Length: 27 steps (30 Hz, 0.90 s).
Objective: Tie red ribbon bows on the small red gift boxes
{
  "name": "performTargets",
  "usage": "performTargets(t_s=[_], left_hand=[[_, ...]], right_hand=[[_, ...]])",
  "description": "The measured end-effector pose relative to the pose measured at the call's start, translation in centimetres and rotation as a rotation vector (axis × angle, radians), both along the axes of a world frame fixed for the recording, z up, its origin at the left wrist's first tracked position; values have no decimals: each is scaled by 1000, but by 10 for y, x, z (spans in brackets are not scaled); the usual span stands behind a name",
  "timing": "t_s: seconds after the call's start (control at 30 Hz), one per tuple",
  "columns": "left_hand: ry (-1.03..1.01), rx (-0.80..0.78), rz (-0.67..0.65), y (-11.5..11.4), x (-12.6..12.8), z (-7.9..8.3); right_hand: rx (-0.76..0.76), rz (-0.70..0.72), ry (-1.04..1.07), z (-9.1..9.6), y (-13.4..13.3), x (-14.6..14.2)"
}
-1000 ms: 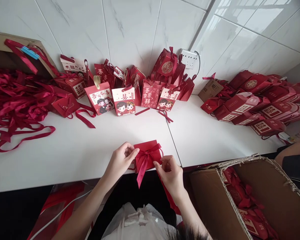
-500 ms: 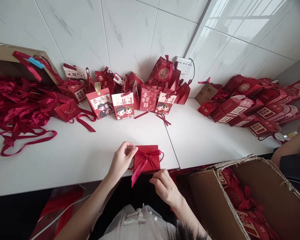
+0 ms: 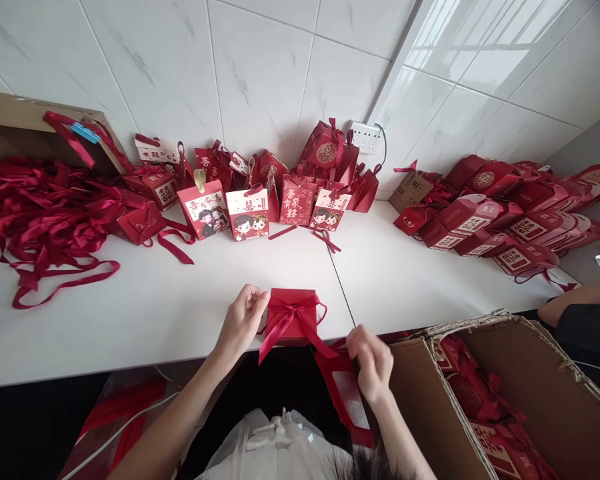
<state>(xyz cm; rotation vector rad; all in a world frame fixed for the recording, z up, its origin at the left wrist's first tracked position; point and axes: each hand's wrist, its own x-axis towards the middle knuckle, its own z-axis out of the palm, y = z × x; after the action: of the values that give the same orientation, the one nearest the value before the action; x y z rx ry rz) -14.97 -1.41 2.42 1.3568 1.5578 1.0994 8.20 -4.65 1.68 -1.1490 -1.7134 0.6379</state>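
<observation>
A small red gift box (image 3: 305, 319) lies at the table's front edge, with a satin ribbon bow (image 3: 294, 311) across its top. One ribbon tail hangs forward to the left, and the other slants out to the right. My left hand (image 3: 243, 317) is closed at the box's upper left corner, its thumb and index finger pinched at the edge of the bow's left loop. Clear of the box to the right, my right hand (image 3: 371, 361) has its fingers curled near the right tail's end. Whether the ribbon is between those fingers I cannot tell.
Decorated red gift boxes (image 3: 250, 217) line the wall beside a power strip (image 3: 365, 137). Loose ribbons (image 3: 45, 213) heap at left; more boxes (image 3: 485, 207) pile at right. An open carton (image 3: 405, 373) holds red boxes. Another person's arm (image 3: 575, 303) shows at the right edge.
My right hand has moved right, away from the box, and the right ribbon tail now stretches out that way. My left hand has shifted slightly left. The other person's arm has lowered.
</observation>
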Motion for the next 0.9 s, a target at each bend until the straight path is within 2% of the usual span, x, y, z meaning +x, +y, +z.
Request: performTargets(t_s=[0.07,0.1,0.2,0.27,0.4,0.57,0.63,0.73,0.83,0.9], left_hand=[[64,-29,-28,-2,0,2],[89,-37,-39,-3,1,3],[112,-45,-43,-2,3,2],[86,-34,-37,-2,4,0],[31,18,13,-4,10,-4],[-3,46,73,-6,21,-6],[-8,47,80,-5,23,-6],[-16,31,29,0,21,-7],[-40,7,-70,5,19,-7],[-63,4,-103,7,19,-7]], right_hand=[[-136,-195,47,13,19,-4],[-198,-210,35,17,30,-10],[-376,-104,-31,22,55,-31],[-424,-50,-43,19,61,-42],[-399,-37,21,7,48,-49],[-352,-162,208,-13,26,-51],[-364,-169,251,-20,23,-51],[-268,-93,239,-21,26,-45],[-157,133,74,-17,34,-32],[-175,274,-61,-15,39,-22]])
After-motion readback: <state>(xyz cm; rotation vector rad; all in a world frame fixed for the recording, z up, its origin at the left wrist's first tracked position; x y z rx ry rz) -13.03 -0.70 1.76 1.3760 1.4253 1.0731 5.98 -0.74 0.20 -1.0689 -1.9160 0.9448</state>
